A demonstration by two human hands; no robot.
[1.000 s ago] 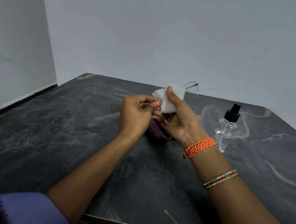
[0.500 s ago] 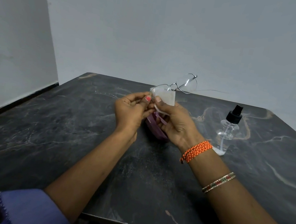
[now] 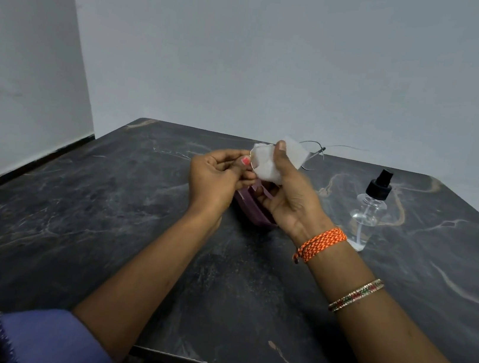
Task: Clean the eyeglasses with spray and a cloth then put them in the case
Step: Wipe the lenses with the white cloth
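Observation:
Above the middle of the table, my left hand pinches the left rim of the thin wire eyeglasses. My right hand presses a white cloth over one lens, thumb on top; that lens is hidden under the cloth. The other lens and a temple arm stick out to the right. Below my hands lies an open purple case on the table. A clear spray bottle with a black pump stands to the right, apart from both hands.
The dark marble table stretches wide on all sides of my hands. Grey walls stand behind and to the left. The table's front edge runs near my blue sleeves.
The glasses dipped lower and the cloth now covers more of the lens, with my right thumb shifted upward over it. Both hands stay together above the case.

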